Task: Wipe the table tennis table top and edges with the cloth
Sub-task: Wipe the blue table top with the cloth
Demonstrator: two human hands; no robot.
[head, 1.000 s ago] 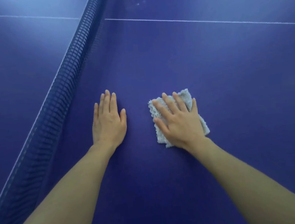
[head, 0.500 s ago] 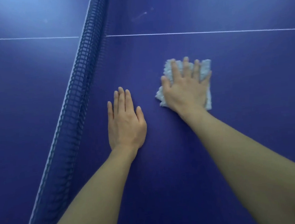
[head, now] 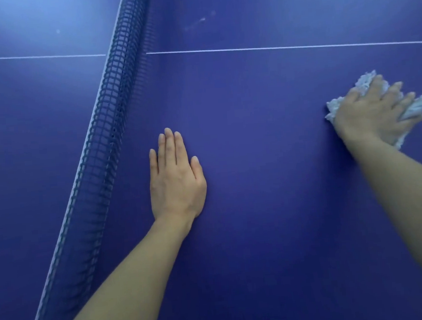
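The dark blue table tennis table top [head: 272,218] fills the view. My right hand [head: 375,114] presses a crumpled white cloth [head: 418,105] flat against the top at the far right, fingers spread over it; the cloth's edges stick out beyond the fingertips and beside the wrist. My left hand [head: 176,180] rests palm down on the bare top near the middle, fingers straight and together, holding nothing. A wide gap of blue surface lies between the two hands.
The dark blue net [head: 106,122] runs diagonally from the lower left to the top centre, just left of my left hand. A thin white line [head: 271,47] crosses the table beyond both hands. A faint pale smear [head: 196,22] shows past that line.
My right hand has slid the cloth far to the right, away from my left hand, and the cloth has bunched up. The left hand stays flat in place.
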